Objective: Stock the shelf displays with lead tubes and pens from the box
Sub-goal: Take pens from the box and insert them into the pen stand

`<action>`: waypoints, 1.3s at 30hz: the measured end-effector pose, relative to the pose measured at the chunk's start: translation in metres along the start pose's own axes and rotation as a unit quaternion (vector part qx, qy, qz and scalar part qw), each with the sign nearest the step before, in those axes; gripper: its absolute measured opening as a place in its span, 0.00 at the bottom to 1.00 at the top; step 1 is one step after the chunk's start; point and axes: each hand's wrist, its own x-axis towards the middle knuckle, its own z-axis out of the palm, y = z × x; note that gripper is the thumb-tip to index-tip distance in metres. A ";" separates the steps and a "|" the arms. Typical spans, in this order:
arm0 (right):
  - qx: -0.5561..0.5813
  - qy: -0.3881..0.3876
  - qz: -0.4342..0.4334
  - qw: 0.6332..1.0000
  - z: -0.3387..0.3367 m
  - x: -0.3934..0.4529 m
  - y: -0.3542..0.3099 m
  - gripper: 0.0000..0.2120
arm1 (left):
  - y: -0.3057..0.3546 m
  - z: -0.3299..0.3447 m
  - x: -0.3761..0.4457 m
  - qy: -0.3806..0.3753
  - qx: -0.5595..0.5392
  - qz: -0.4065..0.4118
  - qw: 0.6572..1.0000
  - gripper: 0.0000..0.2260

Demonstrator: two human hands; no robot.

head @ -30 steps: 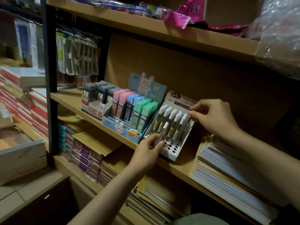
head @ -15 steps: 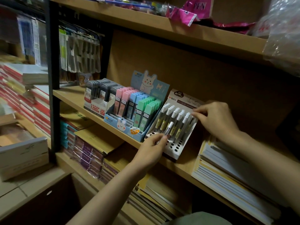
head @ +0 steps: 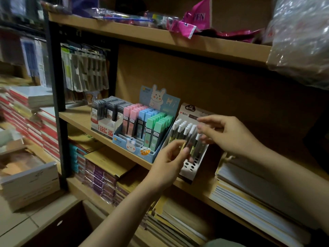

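A white perforated display [head: 192, 167] leans on the middle shelf [head: 80, 118], and several white-capped lead tubes [head: 179, 128] stand in its upper rows. My left hand [head: 169, 161] is in front of the display's lower part and pinches one clear lead tube [head: 190, 138] near its lower end, cap pointing up. My right hand [head: 227, 133] hovers at the display's right side with loosely curved fingers near the tube caps, and I see nothing held in it. Left of this stands a blue bunny display [head: 137, 146] with pink, blue and green lead cases.
A grey lead-case display [head: 106, 111] stands further left. Stacked notebooks [head: 252, 195] lie right of the white display, with more books [head: 99, 175] on the lower shelf. An open cardboard box [head: 30, 179] sits at the left. Pink packets [head: 194, 20] and a plastic bag [head: 302, 41] fill the top shelf.
My left hand has lifted the tube it pinches higher against the display. My right hand has come off the display's back edge and now hovers with fingers apart. The camera moved closer.
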 end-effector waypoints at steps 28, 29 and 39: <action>-0.230 0.086 -0.056 0.968 -0.010 0.008 0.012 0.05 | 0.017 -0.019 0.056 -0.047 0.604 0.194 0.772 0.25; -0.234 0.085 -0.054 0.967 -0.010 0.007 0.012 0.04 | 0.018 -0.018 0.056 -0.047 0.602 0.193 0.774 0.25; -0.301 0.080 -0.014 0.950 0.000 0.021 0.030 0.07 | 0.016 -0.019 0.056 -0.043 0.593 0.199 0.779 0.26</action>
